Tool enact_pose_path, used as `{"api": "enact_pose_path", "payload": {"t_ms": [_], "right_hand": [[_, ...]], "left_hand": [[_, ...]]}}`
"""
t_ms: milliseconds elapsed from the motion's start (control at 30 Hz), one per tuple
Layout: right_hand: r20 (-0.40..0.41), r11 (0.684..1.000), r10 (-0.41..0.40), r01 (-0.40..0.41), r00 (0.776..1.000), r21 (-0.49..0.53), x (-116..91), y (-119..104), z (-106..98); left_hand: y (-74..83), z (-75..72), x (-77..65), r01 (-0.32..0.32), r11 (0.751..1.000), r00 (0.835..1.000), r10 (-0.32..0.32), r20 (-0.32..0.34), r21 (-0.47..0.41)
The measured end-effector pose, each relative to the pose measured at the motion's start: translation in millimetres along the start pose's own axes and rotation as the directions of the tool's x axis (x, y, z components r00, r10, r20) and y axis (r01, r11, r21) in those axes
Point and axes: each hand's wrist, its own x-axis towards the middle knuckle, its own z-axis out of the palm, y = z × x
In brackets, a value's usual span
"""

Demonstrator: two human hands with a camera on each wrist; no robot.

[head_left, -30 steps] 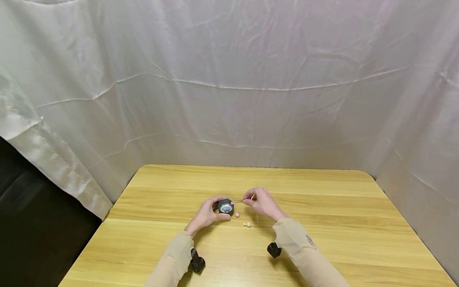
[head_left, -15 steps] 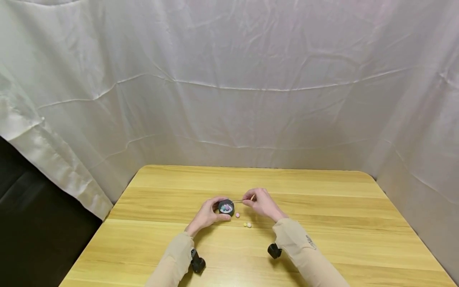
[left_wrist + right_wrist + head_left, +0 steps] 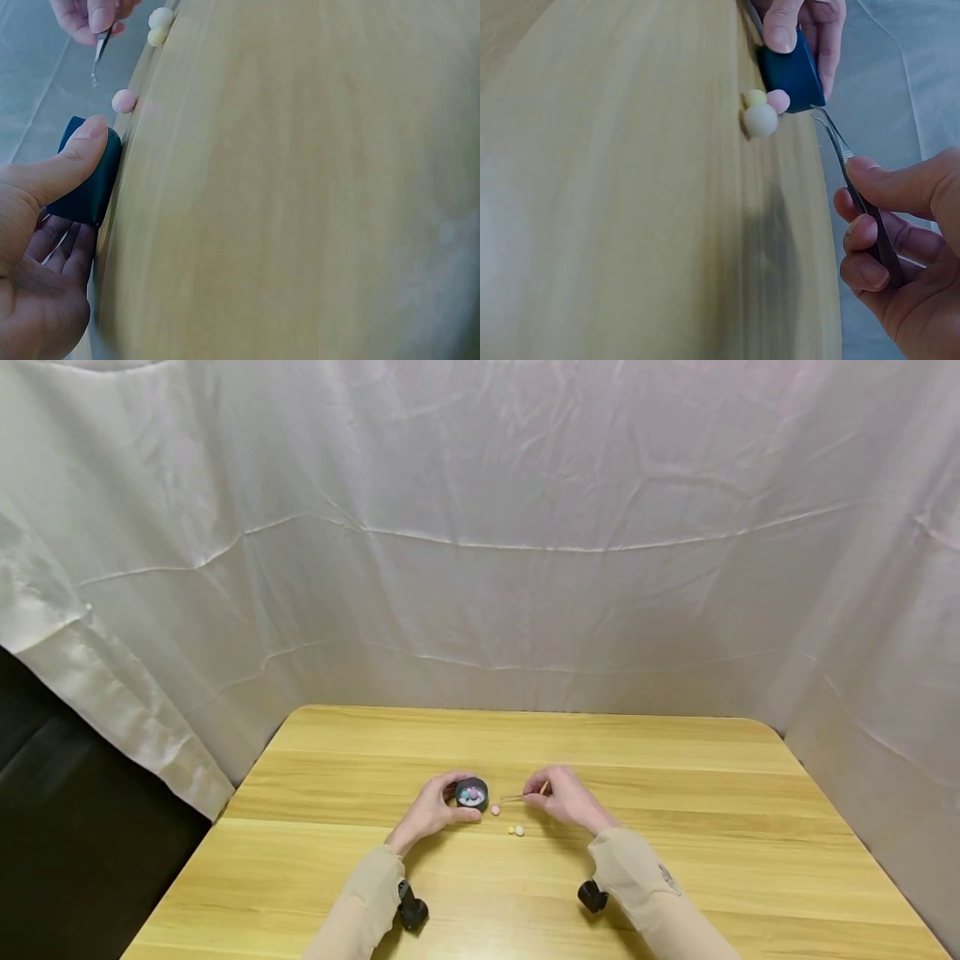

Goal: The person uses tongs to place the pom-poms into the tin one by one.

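Two hands. One dark container (image 3: 97,180), gripped between left hand's (image 3: 433,804) thumb and fingers; balls (image 3: 471,795) inside, count unclear. One pair of tweezers (image 3: 885,249), pinched in right hand (image 3: 567,796), tips toward container. Three loose balls between the hands: one pink ball (image 3: 495,810) just beyond left thumb tip; one yellow ball (image 3: 754,97), one white ball (image 3: 760,120), nearer the person than right fingertips.

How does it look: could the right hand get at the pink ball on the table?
Probably yes: the right hand holds tweezers whose tips hover near the pink ball, with nothing visible between. The dark cup beside the ball doesn't seem to block that side.
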Motion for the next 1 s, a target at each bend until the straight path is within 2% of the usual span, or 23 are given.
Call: {"api": "enact_pose_path", "payload": {"t_ms": [367, 667, 1000], "right_hand": [[0.003, 1.0, -0.003, 0.003, 1.0, 0.01, 0.3, 1.3, 10.0], [-0.003, 0.999, -0.03, 0.03, 1.0, -0.015, 1.4, 1.8, 13.3], [-0.008, 0.999, -0.026, 0.025, 1.0, -0.036, 0.6, -0.1, 14.5]], "left_hand": [[-2.6, 1.3, 1.7, 0.028, 0.999, 1.0, -0.028, -0.008, 0.019], [-1.6, 0.9, 1.1, 0.013, 1.0, 1.0, -0.013, -0.006, 0.0], [0.4, 1.1, -0.4, 0.0, 1.0, 1.0, 0.0, -0.007, -0.007]]}}
